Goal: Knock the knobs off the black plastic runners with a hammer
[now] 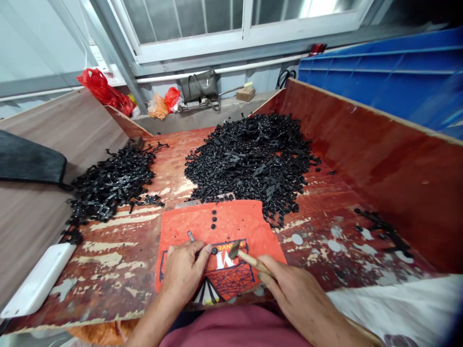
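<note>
An orange printed cloth lies on the worn red table. Over its left part is my left hand, closed around a small metal rod whose ringed tip sticks up past the fingers. A small round black piece sits at my left thumb tip. My right hand is wrapped round the wooden handle of a small hammer, its head just above the cloth's white letter. Three black round pieces are lined up near the cloth's top edge.
Behind the cloth rises a large heap of black parts; a smaller heap lies left. A white case rests at the left edge. Wooden boards wall the table. More black parts lie right. A blue crate stands beyond.
</note>
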